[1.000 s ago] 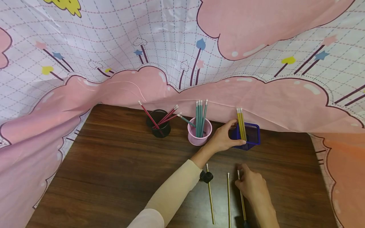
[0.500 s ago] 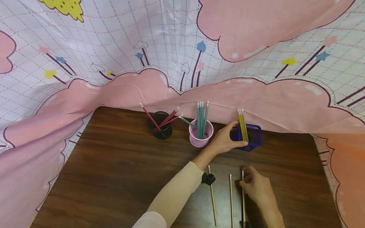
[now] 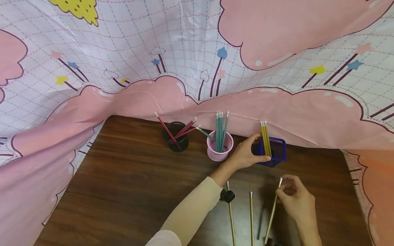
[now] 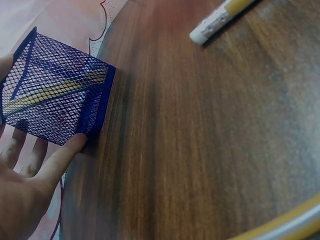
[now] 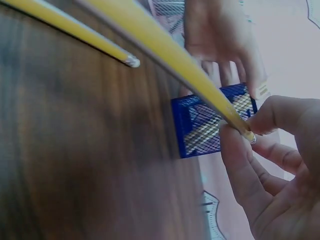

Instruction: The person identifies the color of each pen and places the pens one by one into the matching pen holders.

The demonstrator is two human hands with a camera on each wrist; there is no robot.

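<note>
A blue mesh pencil holder [image 3: 278, 163] stands at the table's back right, with a few yellow pencils [image 3: 265, 136] leaning in it. My left hand [image 3: 245, 153] holds this holder at its left side, thumb on the near rim. In the left wrist view, fingers spread round the mesh wall [image 4: 60, 92]. Closer to me, my right hand [image 3: 298, 198] pinches a yellow pencil [image 3: 272, 218] just below its white eraser. Tilted, the pencil is raised off the table, its shadow apart from it. In the right wrist view, thumb and fingertips meet on the pencil [image 5: 170, 50].
Two more yellow pencils lie on the wooden table [image 3: 129, 191]: one pencil [image 3: 251, 215] in front of the holder, another pencil [image 3: 231, 222] partly under my left wrist. A pink cup [image 3: 217, 156] bears green pencils; a black mesh cup [image 3: 179, 147] bears red ones. Patterned cloth [image 3: 191, 68] hangs behind.
My right hand has taken the rightmost pencil by its eraser end and lifted it, moving right. My left hand still holds the blue holder. The head view has shifted slightly.
</note>
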